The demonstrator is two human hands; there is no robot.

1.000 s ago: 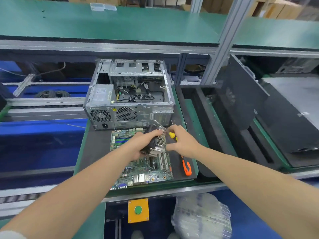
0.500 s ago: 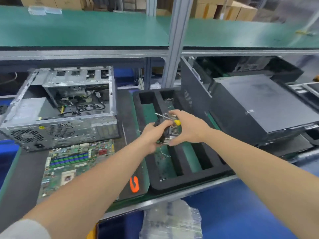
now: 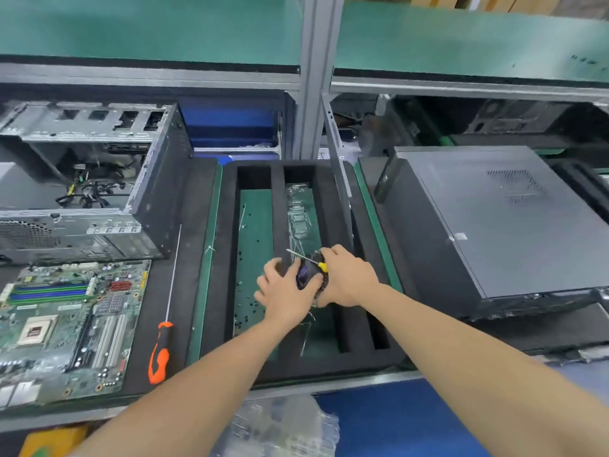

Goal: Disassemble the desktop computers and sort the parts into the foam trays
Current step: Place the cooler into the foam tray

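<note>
Heatsink fan [image 3: 304, 276], seemingly, gripped above foam tray [image 3: 279, 209].

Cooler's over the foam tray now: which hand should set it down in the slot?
Left, probably. The left hand holds only the cooler over the foam tray; the right hand grips it too but also pinches a yellow-handled screwdriver.
</note>
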